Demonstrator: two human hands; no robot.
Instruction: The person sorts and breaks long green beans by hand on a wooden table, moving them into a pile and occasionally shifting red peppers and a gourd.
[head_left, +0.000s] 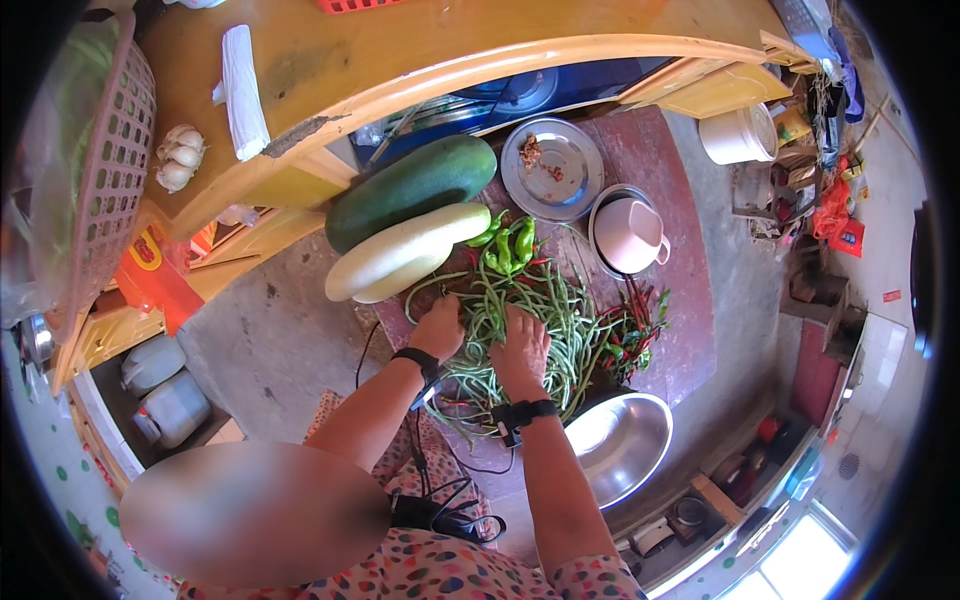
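A heap of long green beans (562, 322) is spread over a worn reddish table (679, 262). My left hand (439, 328) is at the heap's left edge with its fingers curled; whether it pinches a bean is hidden. Palm down, my right hand (521, 352) lies on the beans, its fingers bent into them, and any grip is hidden. Green peppers (510, 247) lie just beyond the beans. To the right are red chillies with leafy stems (637, 334). A shiny metal basin (626, 450) tilts at the table's near right edge.
A dark green winter melon (412, 191) and pale gourds (409, 251) lie at the far left. Beyond the beans are a metal plate (559, 184) with food scraps and a pink cup (628, 234) in a bowl. A yellow wooden counter (450, 37) borders the far side. Black cables (450, 495) hang near my lap.
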